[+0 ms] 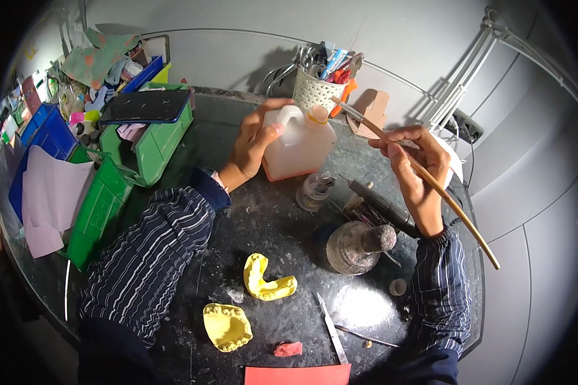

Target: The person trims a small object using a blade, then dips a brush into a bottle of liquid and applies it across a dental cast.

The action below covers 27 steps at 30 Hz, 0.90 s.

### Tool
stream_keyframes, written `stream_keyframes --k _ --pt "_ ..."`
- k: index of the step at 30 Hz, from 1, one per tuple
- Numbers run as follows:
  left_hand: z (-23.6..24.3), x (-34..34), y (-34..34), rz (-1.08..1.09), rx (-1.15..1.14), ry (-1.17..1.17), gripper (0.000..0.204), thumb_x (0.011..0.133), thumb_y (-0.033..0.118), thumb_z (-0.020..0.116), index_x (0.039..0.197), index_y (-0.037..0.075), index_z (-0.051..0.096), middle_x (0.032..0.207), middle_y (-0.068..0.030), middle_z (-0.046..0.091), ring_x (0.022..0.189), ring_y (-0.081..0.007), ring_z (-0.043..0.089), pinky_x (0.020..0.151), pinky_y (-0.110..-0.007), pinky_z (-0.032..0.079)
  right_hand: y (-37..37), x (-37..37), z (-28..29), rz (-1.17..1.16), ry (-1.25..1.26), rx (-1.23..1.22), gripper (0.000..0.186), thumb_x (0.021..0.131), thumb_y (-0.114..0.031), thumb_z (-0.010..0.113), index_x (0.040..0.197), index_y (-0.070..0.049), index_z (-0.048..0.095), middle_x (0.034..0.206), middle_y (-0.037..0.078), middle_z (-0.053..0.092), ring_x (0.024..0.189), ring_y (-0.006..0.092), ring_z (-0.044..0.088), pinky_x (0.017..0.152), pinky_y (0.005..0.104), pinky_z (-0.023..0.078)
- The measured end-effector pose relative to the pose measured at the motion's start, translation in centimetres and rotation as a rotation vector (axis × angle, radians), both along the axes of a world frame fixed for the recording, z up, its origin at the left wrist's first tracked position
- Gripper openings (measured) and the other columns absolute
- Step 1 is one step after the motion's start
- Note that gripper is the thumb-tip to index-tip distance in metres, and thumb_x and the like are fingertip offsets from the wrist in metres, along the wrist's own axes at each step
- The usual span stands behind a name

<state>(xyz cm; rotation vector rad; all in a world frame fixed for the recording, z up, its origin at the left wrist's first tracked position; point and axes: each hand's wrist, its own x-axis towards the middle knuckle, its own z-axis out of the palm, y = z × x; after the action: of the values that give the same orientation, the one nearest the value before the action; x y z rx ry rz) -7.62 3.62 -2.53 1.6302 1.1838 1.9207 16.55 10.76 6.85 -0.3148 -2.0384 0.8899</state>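
My left hand (pixel 253 138) is closed around the side of a translucent white plastic jug (pixel 298 149), by its handle. The jug stands on the dark bench, with a little reddish colour along its bottom edge and an orange-tinted neck at its top right. Between the thumb and fingers of my right hand (pixel 420 167) is a long wooden-handled paintbrush (pixel 457 208). Its bristle end points up and left, close to the jug's neck; I cannot tell whether they touch. Nearer me lie two yellow dental casts, one U-shaped (pixel 266 287) and one with a filled middle (pixel 228 327).
A spirit lamp (pixel 352 249), a small glass jar (pixel 313 192) and a black handpiece (pixel 382 206) stand mid-bench. In front lie a knife (pixel 331 328), a red lump (pixel 288 349) and a red sheet (pixel 298 375). Green bins (pixel 164 144) crowd the left; a white tool basket (pixel 311 92) stands behind.
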Motion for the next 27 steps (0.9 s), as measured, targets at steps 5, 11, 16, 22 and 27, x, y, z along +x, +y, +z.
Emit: stream_keyframes --k 5,11,16,22,27 --pt "0.5 1.2 0.5 0.247 0.122 -0.048 0.055 0.084 0.038 0.055 0.123 0.002 0.04 0.097 -0.0088 0.055 0.092 -0.0182 0.053 0.084 -0.031 0.041 0.0 -0.3 -0.2 0.014 -0.073 -0.058 0.014 0.085 -0.004 0.055 0.092 0.007 0.057 0.087 0.012 0.065 0.078 0.0114 0.062 0.065 0.0234 0.05" --pt "0.1 1.1 0.6 0.254 -0.018 0.026 0.052 0.083 0.038 0.062 0.117 0.003 0.042 0.094 -0.0064 0.053 0.086 -0.0151 0.053 0.077 -0.03 0.044 1.2 0.4 -0.5 0.045 -0.041 0.051 0.016 0.085 -0.006 0.055 0.093 0.008 0.057 0.089 0.016 0.066 0.079 0.0152 0.064 0.069 0.0244 0.052" --pt "0.1 0.8 0.4 0.244 0.02 0.066 0.044 0.081 0.033 0.066 0.108 0.003 0.048 0.089 -0.0051 0.055 0.079 -0.0118 0.054 0.067 -0.027 0.045 0.7 0.2 0.1 0.05 -0.026 0.053 0.015 0.085 -0.006 0.056 0.093 0.007 0.057 0.091 0.015 0.065 0.081 0.0154 0.064 0.075 0.0254 0.051" --pt "1.0 1.0 -0.6 0.407 0.305 0.31 0.051 0.069 0.03 0.07 0.108 0.002 0.052 0.087 -0.0104 0.059 0.074 -0.0189 0.06 0.068 -0.029 0.048 0.5 1.3 1.8 0.1 0.117 0.064 0.012 0.083 -0.004 0.05 0.085 0.006 0.056 0.077 0.01 0.06 0.075 0.018 0.065 0.066 0.0264 0.053" --pt "0.9 0.7 -0.5 0.423 0.346 0.383 0.055 0.066 0.028 0.071 0.111 0.002 0.052 0.099 -0.0146 0.058 0.086 -0.0265 0.061 0.075 -0.034 0.048 0.4 2.2 3.0 0.123 -0.001 0.401 0.01 0.07 0.003 0.051 0.078 0.004 0.057 0.073 0.01 0.059 0.063 0.0149 0.062 0.059 0.0247 0.051"
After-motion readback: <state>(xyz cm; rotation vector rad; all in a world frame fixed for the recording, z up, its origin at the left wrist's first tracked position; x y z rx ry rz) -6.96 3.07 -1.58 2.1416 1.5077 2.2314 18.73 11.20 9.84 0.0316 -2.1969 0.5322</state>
